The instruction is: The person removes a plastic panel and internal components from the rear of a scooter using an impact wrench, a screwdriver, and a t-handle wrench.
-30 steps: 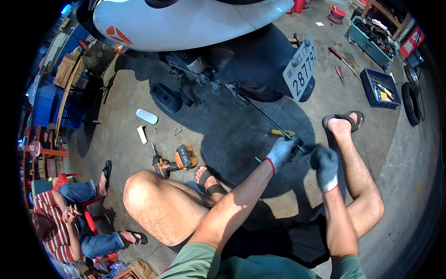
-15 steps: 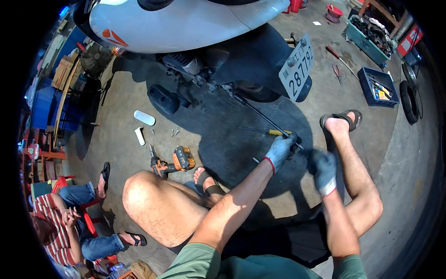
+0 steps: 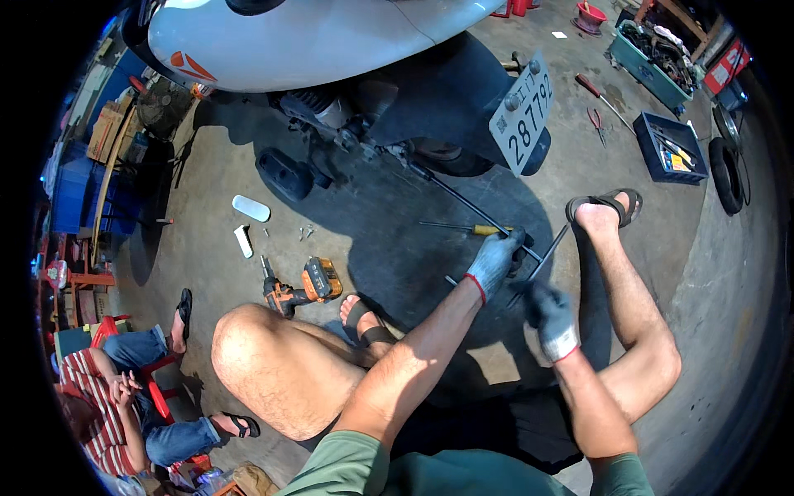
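Observation:
A long T-handle wrench (image 3: 465,202) slants from the underside of the scooter (image 3: 322,50) toward me. My left hand (image 3: 496,260), in a grey-blue work glove with a red cuff, is wrapped round its shaft near the crossbar (image 3: 552,252). My right hand (image 3: 552,321), gloved too, is beside the crossbar's near end. Motion smears its fingers, so their grip is unclear. A yellow-handled screwdriver (image 3: 447,225) lies on the floor behind my left hand. The tip of a metal rod (image 3: 451,281) shows next to my left wrist.
A cordless drill (image 3: 302,285), small screws (image 3: 306,233), two white pieces (image 3: 251,207) and a black cover (image 3: 285,174) lie left. Pliers (image 3: 596,126), a long screwdriver (image 3: 608,103) and a blue tool tray (image 3: 672,149) are right. A person (image 3: 116,388) sits at lower left.
My right hand has moved down and slightly left. The wrench's crossbar now shows plainly, slanting across the end of the shaft. My left hand keeps its hold.

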`<action>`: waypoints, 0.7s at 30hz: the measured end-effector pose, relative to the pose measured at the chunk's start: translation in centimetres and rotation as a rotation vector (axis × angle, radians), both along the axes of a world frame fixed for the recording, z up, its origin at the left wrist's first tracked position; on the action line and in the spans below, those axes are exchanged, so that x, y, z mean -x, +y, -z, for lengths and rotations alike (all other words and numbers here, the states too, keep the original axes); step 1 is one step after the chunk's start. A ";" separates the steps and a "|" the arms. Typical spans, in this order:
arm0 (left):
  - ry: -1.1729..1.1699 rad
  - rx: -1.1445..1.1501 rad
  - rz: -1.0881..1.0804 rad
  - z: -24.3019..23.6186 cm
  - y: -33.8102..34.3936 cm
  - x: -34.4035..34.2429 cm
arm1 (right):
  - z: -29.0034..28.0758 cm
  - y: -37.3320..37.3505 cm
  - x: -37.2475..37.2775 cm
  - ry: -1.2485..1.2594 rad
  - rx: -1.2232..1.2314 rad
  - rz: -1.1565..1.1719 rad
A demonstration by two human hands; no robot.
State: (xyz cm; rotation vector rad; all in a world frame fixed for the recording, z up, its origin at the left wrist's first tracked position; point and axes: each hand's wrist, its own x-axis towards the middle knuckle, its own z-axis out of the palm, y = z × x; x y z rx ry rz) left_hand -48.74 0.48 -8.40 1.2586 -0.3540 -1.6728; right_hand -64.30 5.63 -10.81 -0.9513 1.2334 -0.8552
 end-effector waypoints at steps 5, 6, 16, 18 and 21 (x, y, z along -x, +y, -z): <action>0.016 0.037 -0.026 0.2 0.1 0.3 | 2.0 -4.1 2.1 -0.825 -0.577 -0.032; 0.021 -0.001 -0.063 0.0 0.4 0.0 | -0.1 -5.4 0.3 -0.718 -0.538 0.107; 0.027 -0.025 -0.048 -0.5 0.7 -0.7 | 1.9 2.6 -0.8 -0.089 -0.401 -0.042; 0.099 -0.002 -0.083 -0.5 0.4 -0.7 | 2.3 -1.2 0.2 -0.496 -0.591 0.096; 0.065 0.024 -0.010 -0.7 0.6 -0.6 | -0.2 -6.7 0.7 -0.641 -0.421 0.217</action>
